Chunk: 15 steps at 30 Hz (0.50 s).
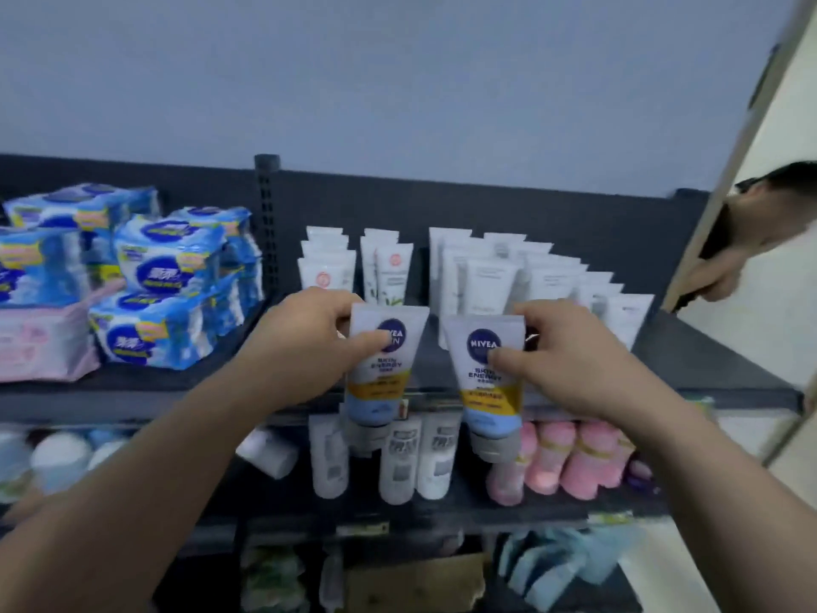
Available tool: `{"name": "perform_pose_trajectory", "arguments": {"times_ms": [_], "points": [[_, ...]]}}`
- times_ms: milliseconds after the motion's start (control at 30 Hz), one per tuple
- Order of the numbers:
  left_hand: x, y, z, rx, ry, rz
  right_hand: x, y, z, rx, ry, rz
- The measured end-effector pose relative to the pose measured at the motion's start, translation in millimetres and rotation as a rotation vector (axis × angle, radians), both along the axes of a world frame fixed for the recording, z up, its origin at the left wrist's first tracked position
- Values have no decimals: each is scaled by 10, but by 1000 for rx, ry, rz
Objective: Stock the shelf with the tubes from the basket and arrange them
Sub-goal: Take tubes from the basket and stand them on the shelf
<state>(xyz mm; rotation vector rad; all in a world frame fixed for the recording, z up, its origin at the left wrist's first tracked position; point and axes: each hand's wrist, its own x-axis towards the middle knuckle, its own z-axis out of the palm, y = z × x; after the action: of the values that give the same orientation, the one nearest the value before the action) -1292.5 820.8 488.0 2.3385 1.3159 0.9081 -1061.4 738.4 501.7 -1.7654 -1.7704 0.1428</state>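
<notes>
- Far left on the shelf (185,384) lay a pink pack (42,345), with blue packs (166,267) stacked beside and behind it; blur kept me from counting them.
- My left arm reached up from the lower left. My left hand (305,347) gripped the left tube (383,369) near its flat top end, thumb across the logo on the front and fingers curled behind.
- I held two matching tubes, one in each hand. Both hung upright with caps down, side by side but apart, just in front of the shelf's front edge.
- Behind them white tubes (490,280) stood in rows on the shelf: about three in each of the two left rows, and a bigger group to the right that I could not count.
- My right hand (570,360) pinched the right tube (488,382) the same way, thumb on the front beside the logo and fingers behind the top edge.
- On the lower shelf (442,511), partly hidden by the tube caps, stood three white bottles (400,455), and to their right about four pink bottles (588,457).
- At the far right another person's hand (725,263) held something dark past the shelf's end; what it was I could not tell.
</notes>
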Motion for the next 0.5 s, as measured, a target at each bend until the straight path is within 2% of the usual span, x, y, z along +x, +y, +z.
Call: {"name": "perform_pose_trajectory", "arguments": {"times_ms": [100, 233, 500], "points": [[701, -97, 173, -35, -5, -43, 711, -142, 119, 26, -40, -80], [1591, -201, 412, 32, 6, -80, 1583, -300, 287, 90, -61, -163], [3064, -52, 803, 119, -131, -153, 2853, -339, 494, 109, -119, -317]]}}
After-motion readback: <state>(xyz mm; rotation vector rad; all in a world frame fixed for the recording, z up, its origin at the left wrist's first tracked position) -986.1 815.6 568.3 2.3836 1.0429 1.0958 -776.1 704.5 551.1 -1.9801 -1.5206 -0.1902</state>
